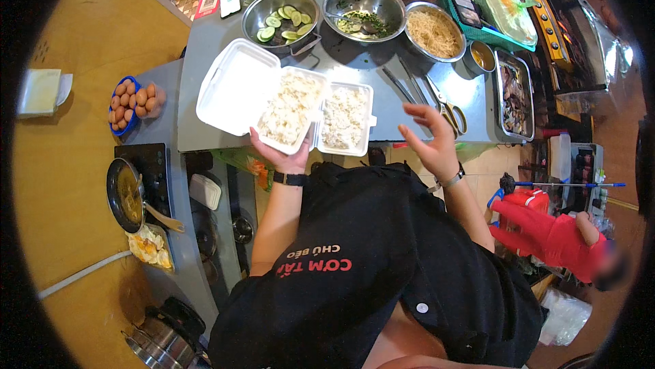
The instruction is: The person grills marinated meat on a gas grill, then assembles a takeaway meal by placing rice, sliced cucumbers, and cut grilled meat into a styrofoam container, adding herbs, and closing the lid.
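Observation:
My left hand (286, 156) supports a white foam takeaway box (238, 87) from below, its lid folded open to the left. Cooked rice (290, 108) fills the base. Just right of it, a second foam box (371, 136) with rice (344, 117) rests at the front edge of the grey table (215, 136). My right hand (432, 141) is raised with fingers apart and holds nothing. Beyond it lie metal tongs (404, 82) and scissors (450, 108) with pale handles.
Behind stand steel bowls of cucumber slices (289, 16), chopped green herbs (376, 23) and shredded noodle-like strands (435, 33). A metal cup (480, 56) and a meat tray (514, 95) are right. Eggs (123, 105), a frying pan (125, 195) and fried eggs (148, 248) sit left. A person (558, 238) in red is at right.

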### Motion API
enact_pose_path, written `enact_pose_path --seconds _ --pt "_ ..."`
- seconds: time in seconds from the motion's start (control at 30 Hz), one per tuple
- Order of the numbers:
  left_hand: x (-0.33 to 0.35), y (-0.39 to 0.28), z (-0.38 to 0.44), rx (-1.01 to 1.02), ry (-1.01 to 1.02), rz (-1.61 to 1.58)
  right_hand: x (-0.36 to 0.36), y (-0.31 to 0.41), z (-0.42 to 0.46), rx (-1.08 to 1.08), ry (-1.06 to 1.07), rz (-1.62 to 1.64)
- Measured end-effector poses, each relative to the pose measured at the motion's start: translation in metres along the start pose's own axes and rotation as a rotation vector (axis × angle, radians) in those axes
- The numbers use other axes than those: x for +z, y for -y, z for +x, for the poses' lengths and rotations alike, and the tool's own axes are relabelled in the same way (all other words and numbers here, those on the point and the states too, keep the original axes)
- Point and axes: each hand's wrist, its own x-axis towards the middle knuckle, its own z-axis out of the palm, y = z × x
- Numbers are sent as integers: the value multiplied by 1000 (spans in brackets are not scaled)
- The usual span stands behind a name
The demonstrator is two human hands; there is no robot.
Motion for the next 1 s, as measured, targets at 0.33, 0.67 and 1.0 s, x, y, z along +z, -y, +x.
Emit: enact_pose_path --seconds 0.33,0.67,1.0 --pt "-23 7 4 -77 -133 66 13 -50 -45 79 358 -306" --pt "41 -44 -47 -153 -390 435 -10 -136 9 -92 -183 -806" --pt "54 -62 130 200 -233 1142 -11 -144 14 237 -16 -615"
